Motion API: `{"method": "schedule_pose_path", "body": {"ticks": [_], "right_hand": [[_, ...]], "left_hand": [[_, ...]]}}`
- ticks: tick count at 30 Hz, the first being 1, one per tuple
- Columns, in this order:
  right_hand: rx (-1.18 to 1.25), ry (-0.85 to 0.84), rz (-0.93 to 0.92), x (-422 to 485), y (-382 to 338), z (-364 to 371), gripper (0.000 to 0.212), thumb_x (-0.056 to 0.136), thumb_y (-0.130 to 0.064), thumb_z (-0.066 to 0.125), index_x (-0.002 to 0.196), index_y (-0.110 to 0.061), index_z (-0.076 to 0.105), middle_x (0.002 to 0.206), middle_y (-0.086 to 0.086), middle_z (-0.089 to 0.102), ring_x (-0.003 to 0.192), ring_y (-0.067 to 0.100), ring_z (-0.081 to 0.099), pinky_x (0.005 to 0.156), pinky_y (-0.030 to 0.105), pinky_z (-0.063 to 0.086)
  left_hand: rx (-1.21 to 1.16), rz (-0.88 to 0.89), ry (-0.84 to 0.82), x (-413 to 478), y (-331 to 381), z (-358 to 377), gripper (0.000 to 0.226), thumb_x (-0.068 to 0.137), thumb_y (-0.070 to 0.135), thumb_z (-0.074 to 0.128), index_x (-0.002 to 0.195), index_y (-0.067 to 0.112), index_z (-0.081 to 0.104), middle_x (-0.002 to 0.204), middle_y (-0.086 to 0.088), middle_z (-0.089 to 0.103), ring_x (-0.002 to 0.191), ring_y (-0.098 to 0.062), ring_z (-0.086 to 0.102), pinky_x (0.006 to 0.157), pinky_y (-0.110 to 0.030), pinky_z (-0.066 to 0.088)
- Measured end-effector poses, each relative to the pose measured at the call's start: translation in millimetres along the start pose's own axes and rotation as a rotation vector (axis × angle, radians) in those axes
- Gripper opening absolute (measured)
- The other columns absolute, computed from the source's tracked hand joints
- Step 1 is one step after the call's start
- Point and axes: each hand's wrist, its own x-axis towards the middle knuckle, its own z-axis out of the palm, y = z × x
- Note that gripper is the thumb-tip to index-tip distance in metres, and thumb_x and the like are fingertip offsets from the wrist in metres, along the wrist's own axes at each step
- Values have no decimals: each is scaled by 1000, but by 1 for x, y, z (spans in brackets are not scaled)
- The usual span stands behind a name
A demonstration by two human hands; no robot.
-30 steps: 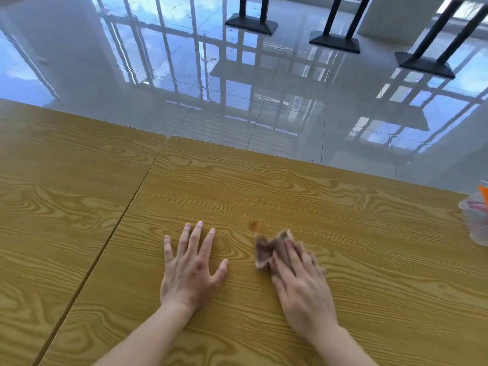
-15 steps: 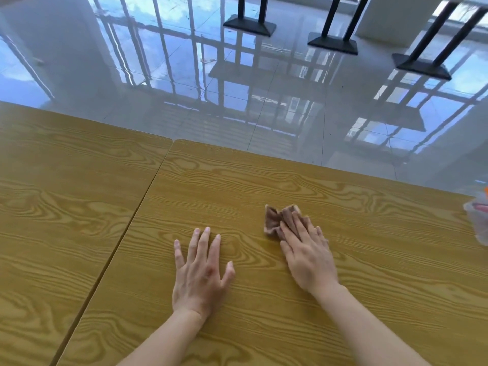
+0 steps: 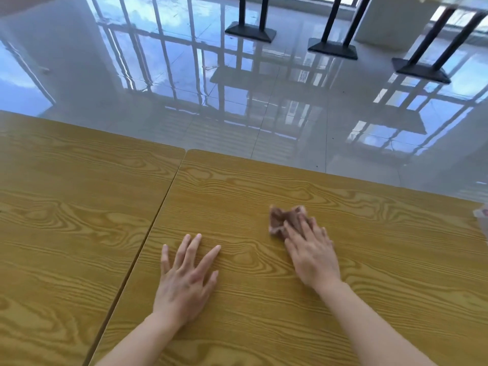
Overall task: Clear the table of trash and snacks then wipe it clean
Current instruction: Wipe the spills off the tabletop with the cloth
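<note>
A crumpled brown cloth (image 3: pixel 280 218) lies on the yellow wood-grain table (image 3: pixel 369 260). My right hand (image 3: pixel 314 256) presses flat on the cloth's near side, fingers spread over it. My left hand (image 3: pixel 186 278) rests flat on the tabletop to the left, fingers apart, holding nothing. Part of the cloth is hidden under my right fingers.
A second wood-grain table (image 3: pixel 66 220) abuts on the left, with a narrow seam between the two. A clear plastic bag (image 3: pixel 482 216) peeks in at the right edge. Beyond the far table edge is glossy tiled floor with black table bases (image 3: pixel 250 30).
My right hand has pushed the cloth away from me across the table, over the small brown stain seen earlier. My left hand stays flat, with its fingers spread a little wider.
</note>
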Motion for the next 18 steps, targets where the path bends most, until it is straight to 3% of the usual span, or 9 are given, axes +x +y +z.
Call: {"method": "schedule_pose_path", "body": {"ticks": [2,4,6,9,12,14,18], "right_hand": [[25,26,183,38,-17,-3,53,100,-54,10,152,-44,11,164,-6,-9,151,23,-9,123,45,-2],[52,27,205,63,-44,0,53,101,-53,13,153,-42,12,165,-1,-6,151,26,-9,122,47,-2],[64,7,69,67,-73,6,53,100,-54,13,152,-43,11,165,-3,-6,151,26,-11,122,47,-5],[22,-5,-275,28,-100,23,52,100,-57,14,151,-45,14,165,-7,-5,151,24,-11,122,45,-5],[-28,-30,-512,-2,-74,27,50,102,-57,15,151,-48,12,164,-15,-8,151,18,-12,121,42,-4],[-32,-9,-426,15,-41,17,50,101,-57,13,150,-51,8,162,-18,-12,150,15,-14,122,40,-6],[16,47,45,69,-30,0,52,102,-51,16,153,-41,14,164,-9,-5,151,21,-6,123,44,-1]], "left_hand": [[27,-5,-7,-3,-2,3,55,95,60,29,147,46,26,161,-1,18,151,-22,7,118,-60,2],[38,-5,6,-1,0,5,55,93,60,31,147,46,27,161,-1,20,150,-21,8,118,-60,4],[38,-25,26,-1,0,5,57,92,59,35,146,42,30,160,0,24,150,-19,9,119,-59,5],[36,-96,42,-5,-2,4,59,91,56,38,145,33,35,158,-1,29,149,-21,13,119,-59,7],[33,-138,64,-5,-2,6,57,90,55,39,143,33,38,156,-2,32,148,-22,17,118,-60,10],[32,-130,68,-4,-2,7,57,91,55,38,144,33,37,156,-2,31,148,-22,17,118,-59,10],[21,-128,90,-5,0,8,58,91,53,39,144,30,37,156,-4,30,148,-24,17,119,-59,7]]}}
